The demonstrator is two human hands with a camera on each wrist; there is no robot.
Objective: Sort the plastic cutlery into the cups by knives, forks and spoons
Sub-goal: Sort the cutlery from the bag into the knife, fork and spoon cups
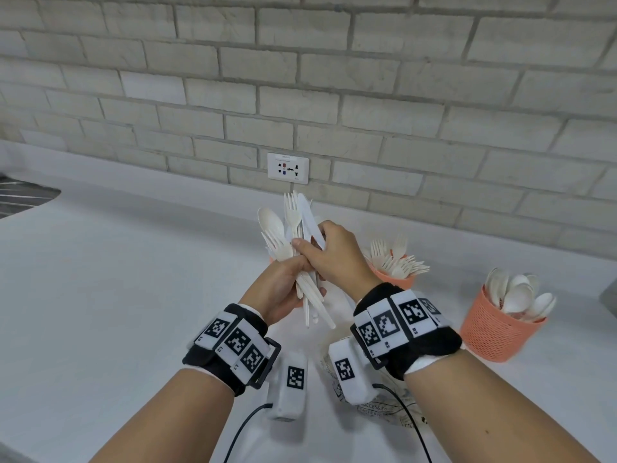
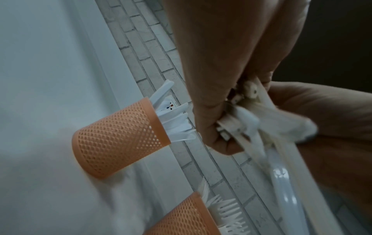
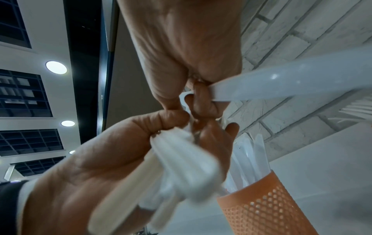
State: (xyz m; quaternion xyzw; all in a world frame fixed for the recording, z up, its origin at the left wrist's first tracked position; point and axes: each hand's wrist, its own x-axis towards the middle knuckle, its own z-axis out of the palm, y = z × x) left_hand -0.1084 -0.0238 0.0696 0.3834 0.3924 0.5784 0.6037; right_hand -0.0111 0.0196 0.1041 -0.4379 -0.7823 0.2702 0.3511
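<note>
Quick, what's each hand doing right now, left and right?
Left hand: gripping the mixed cutlery bundle by its handles.
Right hand: fingers pinching a white knife in that bundle.

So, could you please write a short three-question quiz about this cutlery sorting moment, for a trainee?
1. True or false: the left hand holds a mixed bundle of cutlery.
2. Which piece is the right hand pinching?
A. a knife
B. a spoon
C. a fork
3. Fill in: the mesh cup farthest to the person's right holds only ____.

Key:
1. True; a spoon, forks and knives show above the fist.
2. A; the white knife runs between its fingers in the right wrist view.
3. Spoons.
</note>
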